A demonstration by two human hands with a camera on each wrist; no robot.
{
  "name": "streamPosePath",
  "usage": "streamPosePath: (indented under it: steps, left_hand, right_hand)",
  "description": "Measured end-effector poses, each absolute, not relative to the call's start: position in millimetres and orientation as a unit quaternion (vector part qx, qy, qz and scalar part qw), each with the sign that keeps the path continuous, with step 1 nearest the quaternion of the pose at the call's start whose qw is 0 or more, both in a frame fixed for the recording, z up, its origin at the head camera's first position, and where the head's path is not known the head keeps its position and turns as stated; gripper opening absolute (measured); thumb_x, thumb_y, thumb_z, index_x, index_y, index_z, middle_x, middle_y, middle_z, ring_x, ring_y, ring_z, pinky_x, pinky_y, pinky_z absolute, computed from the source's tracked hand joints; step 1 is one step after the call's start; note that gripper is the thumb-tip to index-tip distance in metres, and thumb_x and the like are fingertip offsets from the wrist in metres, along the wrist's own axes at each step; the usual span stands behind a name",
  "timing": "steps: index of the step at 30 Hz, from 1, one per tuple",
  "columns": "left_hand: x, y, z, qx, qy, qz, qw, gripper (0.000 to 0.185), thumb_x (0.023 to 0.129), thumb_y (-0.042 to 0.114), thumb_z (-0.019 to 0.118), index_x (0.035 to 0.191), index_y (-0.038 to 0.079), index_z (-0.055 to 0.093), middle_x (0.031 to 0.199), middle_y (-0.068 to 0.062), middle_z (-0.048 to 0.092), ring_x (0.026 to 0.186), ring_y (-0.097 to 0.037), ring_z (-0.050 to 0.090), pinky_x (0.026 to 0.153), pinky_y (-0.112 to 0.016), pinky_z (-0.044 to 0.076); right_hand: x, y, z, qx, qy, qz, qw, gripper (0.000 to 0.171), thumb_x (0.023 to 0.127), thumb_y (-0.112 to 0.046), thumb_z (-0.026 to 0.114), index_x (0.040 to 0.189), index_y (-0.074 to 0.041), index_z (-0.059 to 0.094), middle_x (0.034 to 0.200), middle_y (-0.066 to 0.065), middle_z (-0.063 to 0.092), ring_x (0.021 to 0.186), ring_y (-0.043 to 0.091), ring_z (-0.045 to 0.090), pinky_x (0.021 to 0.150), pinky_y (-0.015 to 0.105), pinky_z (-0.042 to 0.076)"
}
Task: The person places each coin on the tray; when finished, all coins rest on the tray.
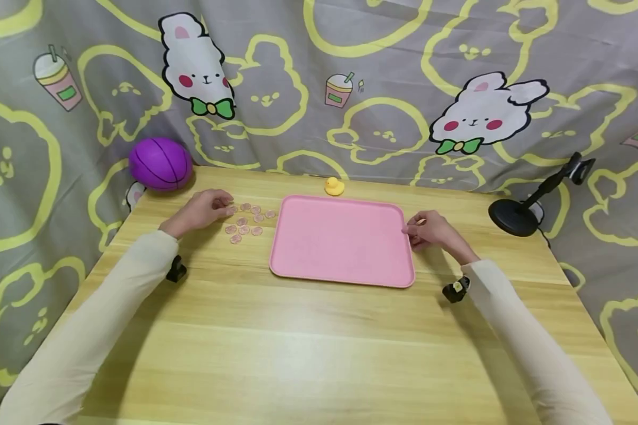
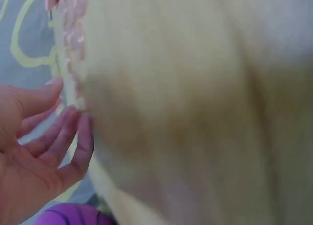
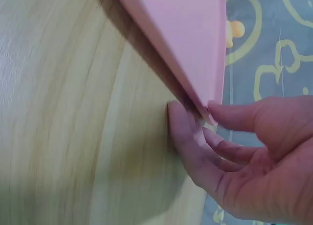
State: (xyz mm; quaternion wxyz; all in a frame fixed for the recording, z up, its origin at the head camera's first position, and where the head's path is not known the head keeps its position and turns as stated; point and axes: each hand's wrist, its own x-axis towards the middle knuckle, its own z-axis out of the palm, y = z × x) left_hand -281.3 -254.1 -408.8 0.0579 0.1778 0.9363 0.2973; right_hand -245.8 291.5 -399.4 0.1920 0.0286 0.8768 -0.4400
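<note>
A pink rectangular tray (image 1: 345,239) lies at the middle of the wooden table. My right hand (image 1: 427,229) is at its right edge; in the right wrist view the thumb (image 3: 234,116) lies over the rim and fingers curl below, pinching the tray. Left of the tray, several small, round, pinkish discs (image 1: 243,229) are spread flat in a loose cluster. Beside the cluster's left side is my left hand (image 1: 204,208), fingertips close to the nearest discs. The left wrist view shows its fingers (image 2: 83,146) loosely bent, with a gap to the thumb and nothing held.
Behind the tray stands a yellow rubber duck (image 1: 334,186). A purple ball (image 1: 160,164) sits at the table's back left corner, and a black stand (image 1: 516,216) at the back right. A patterned grey curtain (image 1: 276,77) hangs behind the table (image 1: 319,348).
</note>
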Motion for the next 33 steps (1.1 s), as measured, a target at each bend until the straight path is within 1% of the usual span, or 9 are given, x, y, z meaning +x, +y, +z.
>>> streamPosePath:
  steps: [3, 9, 13, 17, 20, 24, 29, 31, 33]
  left_hand:
    - [-282.5, -252.9, -413.0, 0.169, 0.940, 0.291, 0.052, 0.031, 0.102, 0.011, 0.069, 0.123, -0.011, 0.065, 0.113, -0.030, 0.070, 0.104, -0.043, 0.066, 0.093, -0.054, 0.054]
    - [-282.7, -246.5, -413.9, 0.160, 0.943, 0.292, 0.026, 0.018, 0.099, 0.010, 0.073, 0.111, -0.004, 0.071, 0.103, -0.023, 0.073, 0.095, -0.037, 0.067, 0.086, -0.047, 0.052]
    - [-284.2, -247.2, -414.5, 0.157, 0.944, 0.289, 0.027, 0.012, 0.097, 0.010, 0.076, 0.104, 0.001, 0.073, 0.096, -0.018, 0.073, 0.090, -0.032, 0.066, 0.083, -0.041, 0.049]
    - [-285.5, -248.1, -411.9, 0.154, 0.947, 0.279, 0.039, 0.012, 0.097, 0.012, 0.077, 0.104, 0.003, 0.073, 0.093, -0.016, 0.072, 0.088, -0.029, 0.063, 0.080, -0.039, 0.046]
    - [-286.2, -247.8, -407.1, 0.154, 0.948, 0.275, 0.051, 0.013, 0.097, 0.011, 0.076, 0.104, 0.002, 0.070, 0.097, -0.018, 0.071, 0.090, -0.031, 0.063, 0.080, -0.041, 0.048]
    - [-288.0, -244.5, -401.3, 0.161, 0.950, 0.261, 0.050, 0.013, 0.095, 0.006, 0.077, 0.102, 0.002, 0.068, 0.100, -0.020, 0.072, 0.092, -0.033, 0.066, 0.079, -0.043, 0.051]
    - [-287.8, -239.7, -397.4, 0.152, 0.940, 0.299, 0.065, 0.008, 0.096, 0.000, 0.074, 0.101, -0.003, 0.070, 0.095, -0.022, 0.072, 0.079, -0.030, 0.072, 0.068, -0.036, 0.061]
    - [-287.1, -239.7, -396.9, 0.139, 0.930, 0.333, 0.065, 0.005, 0.098, -0.003, 0.070, 0.102, -0.006, 0.070, 0.096, -0.024, 0.071, 0.078, -0.029, 0.074, 0.068, -0.035, 0.063]
    - [-286.6, -239.8, -396.7, 0.124, 0.919, 0.370, 0.059, 0.008, 0.099, -0.003, 0.067, 0.104, -0.009, 0.070, 0.098, -0.026, 0.071, 0.078, -0.029, 0.075, 0.069, -0.034, 0.064]
  right_hand:
    - [-245.7, 287.9, -398.9, 0.046, 0.858, -0.466, 0.214, 0.029, 0.103, -0.005, 0.064, 0.120, 0.016, 0.053, 0.077, 0.007, 0.072, 0.061, 0.013, 0.072, 0.065, 0.034, 0.064]
    - [-244.1, 286.9, -395.0, 0.049, 0.862, -0.461, 0.203, 0.024, 0.103, -0.003, 0.064, 0.114, 0.016, 0.055, 0.076, 0.010, 0.073, 0.061, 0.013, 0.072, 0.063, 0.035, 0.064]
    - [-244.2, 287.8, -396.8, 0.049, 0.857, -0.469, 0.209, 0.024, 0.103, -0.003, 0.063, 0.114, 0.017, 0.055, 0.075, 0.009, 0.074, 0.061, 0.013, 0.072, 0.063, 0.035, 0.064]
    - [-244.2, 287.2, -400.0, 0.046, 0.852, -0.476, 0.211, 0.025, 0.103, -0.003, 0.063, 0.114, 0.019, 0.057, 0.076, 0.010, 0.074, 0.061, 0.012, 0.072, 0.063, 0.034, 0.064]
    - [-244.5, 286.5, -399.1, 0.045, 0.851, -0.478, 0.212, 0.026, 0.103, -0.003, 0.063, 0.114, 0.020, 0.059, 0.076, 0.010, 0.074, 0.061, 0.012, 0.072, 0.064, 0.034, 0.064]
    - [-245.5, 288.3, -396.2, 0.044, 0.845, -0.485, 0.221, 0.027, 0.103, -0.003, 0.063, 0.116, 0.021, 0.060, 0.075, 0.006, 0.073, 0.064, 0.012, 0.072, 0.067, 0.034, 0.065]
    - [-245.0, 291.2, -396.3, 0.044, 0.838, -0.493, 0.230, 0.027, 0.104, -0.002, 0.062, 0.118, 0.020, 0.060, 0.075, 0.005, 0.072, 0.065, 0.012, 0.071, 0.070, 0.035, 0.065]
    - [-244.6, 291.4, -396.9, 0.044, 0.837, -0.495, 0.229, 0.027, 0.104, -0.003, 0.062, 0.118, 0.021, 0.060, 0.076, 0.005, 0.072, 0.065, 0.013, 0.072, 0.070, 0.035, 0.065]
    - [-243.9, 291.0, -397.5, 0.045, 0.837, -0.496, 0.227, 0.027, 0.104, -0.003, 0.061, 0.118, 0.021, 0.060, 0.076, 0.006, 0.072, 0.065, 0.013, 0.072, 0.070, 0.035, 0.065]
